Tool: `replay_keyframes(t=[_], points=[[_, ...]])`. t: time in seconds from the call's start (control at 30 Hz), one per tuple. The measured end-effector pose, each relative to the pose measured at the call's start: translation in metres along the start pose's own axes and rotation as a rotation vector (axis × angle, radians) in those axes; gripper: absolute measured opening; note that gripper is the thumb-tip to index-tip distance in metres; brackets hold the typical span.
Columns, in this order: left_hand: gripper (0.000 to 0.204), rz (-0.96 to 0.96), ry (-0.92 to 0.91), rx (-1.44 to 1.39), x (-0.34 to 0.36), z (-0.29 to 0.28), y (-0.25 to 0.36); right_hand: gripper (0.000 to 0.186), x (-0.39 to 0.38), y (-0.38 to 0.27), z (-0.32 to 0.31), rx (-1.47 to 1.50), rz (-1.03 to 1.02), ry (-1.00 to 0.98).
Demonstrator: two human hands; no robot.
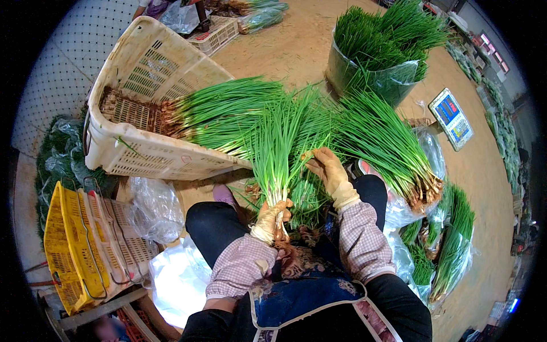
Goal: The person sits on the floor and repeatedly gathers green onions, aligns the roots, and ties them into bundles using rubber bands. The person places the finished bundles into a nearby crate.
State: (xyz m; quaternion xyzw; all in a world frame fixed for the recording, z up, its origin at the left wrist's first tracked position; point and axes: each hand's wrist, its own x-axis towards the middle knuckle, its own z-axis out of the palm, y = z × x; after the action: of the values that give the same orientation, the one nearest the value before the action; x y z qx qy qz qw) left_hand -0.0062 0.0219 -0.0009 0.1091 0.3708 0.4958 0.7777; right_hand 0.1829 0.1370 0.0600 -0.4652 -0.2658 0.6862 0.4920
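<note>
My left hand (268, 222), in a tan glove, is closed round the root end of a bunch of spring onions (276, 154). The bunch stands up between my knees, its green leaves fanning away from me and its brown roots hanging below my fist. To its right, my gloved right hand (332, 174) is beside the leaves, fingers drawn together at a yellowish tip; what they pinch is too small to make out. Ahead on the left, a dirty white plastic crate (165, 151) lies tipped, with many spring onions (228, 108) spilling out. Loose green scraps (307, 199) lie below my hands.
At right, a big spring onion pile (387, 148) rests by a digital scale (451, 118). Behind it stands a clear bag (370, 80) packed with greens. Bagged bundles (453, 245) lie near my right knee. Yellow crate (68, 251) and plastic bags (156, 208) are at left.
</note>
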Motion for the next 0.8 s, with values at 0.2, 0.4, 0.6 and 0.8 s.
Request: replay_keyframes(t=[0.2,0.4,0.6,0.8], points=[[0.034,0.001,-0.092,-0.072,-0.002,0.002,0.006,0.016,-0.022,-0.014,0.008,-0.186,-0.112,-0.045],[0.035,-0.054,-0.182,-0.181,0.002,-0.003,0.003,0.017,-0.02,-0.014,0.013,-0.225,-0.159,-0.057],[0.038,-0.099,-0.236,-0.175,0.004,-0.01,0.002,0.015,-0.027,-0.013,0.027,-0.061,-0.112,-0.062],[0.04,-0.108,-0.315,-0.24,0.0,0.002,0.012,0.013,-0.005,0.009,0.017,0.326,-0.162,0.124]])
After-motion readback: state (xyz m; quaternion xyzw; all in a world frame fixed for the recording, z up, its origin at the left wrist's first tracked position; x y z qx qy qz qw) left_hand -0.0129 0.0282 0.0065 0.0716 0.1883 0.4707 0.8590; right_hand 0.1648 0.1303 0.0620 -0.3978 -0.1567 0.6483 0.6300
